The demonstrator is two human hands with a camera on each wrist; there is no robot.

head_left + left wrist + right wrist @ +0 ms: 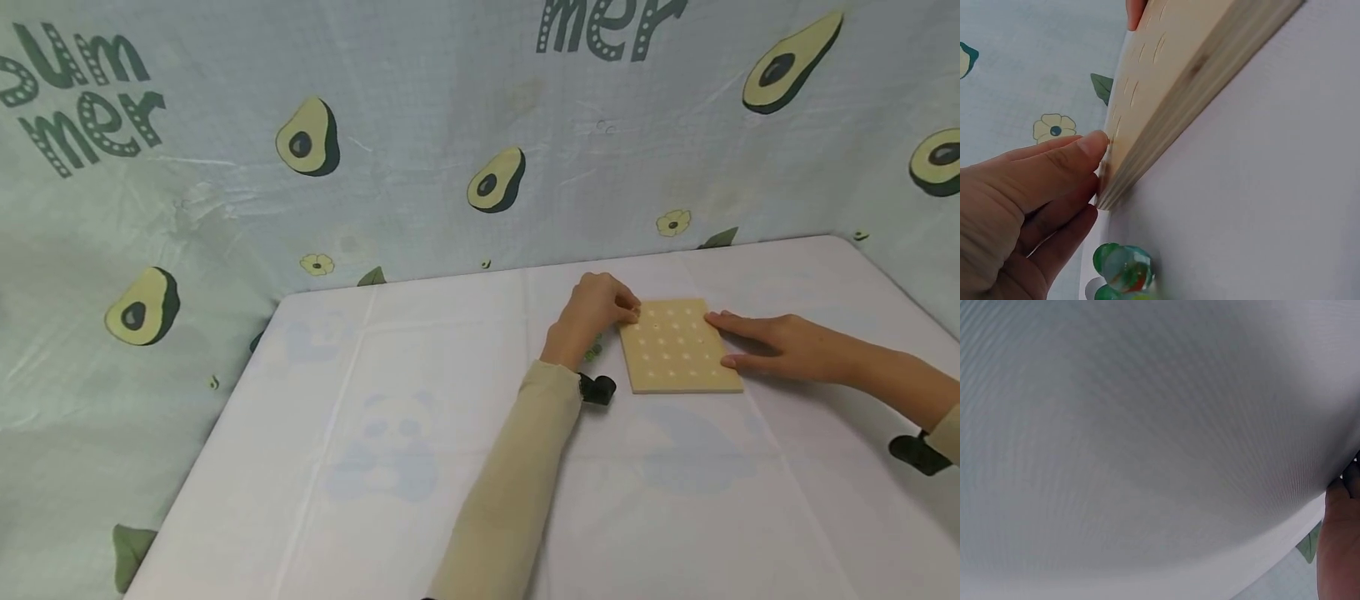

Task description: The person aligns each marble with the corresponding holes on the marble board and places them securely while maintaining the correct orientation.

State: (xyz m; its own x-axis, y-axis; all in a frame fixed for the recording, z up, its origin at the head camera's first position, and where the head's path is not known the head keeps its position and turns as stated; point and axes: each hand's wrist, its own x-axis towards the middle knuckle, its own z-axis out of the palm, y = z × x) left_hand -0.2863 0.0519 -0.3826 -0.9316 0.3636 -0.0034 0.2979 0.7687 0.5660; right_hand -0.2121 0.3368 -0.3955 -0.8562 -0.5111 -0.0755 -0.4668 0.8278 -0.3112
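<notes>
A square pale wooden board (678, 350) with rows of shallow round dimples lies flat on the white-clothed table. My left hand (596, 302) is at its far left corner, fingers bent and pinching there. In the left wrist view, one fingertip of the left hand (1035, 200) meets the top face while other fingers press the board's edge (1191, 78). Several glass marbles (1125, 267), green and clear with coloured swirls, sit on the cloth under that hand. My right hand (795, 343) rests along the right side, its extended thumb and fingers touching the edge.
White cloth with faint panda prints covers the table (420, 533). Behind it hangs a pale green sheet (420, 100) printed with avocados and letters. A wrist camera (597, 389) sits on the left arm, another (918, 454) on the right. Mostly cloth fills the right wrist view.
</notes>
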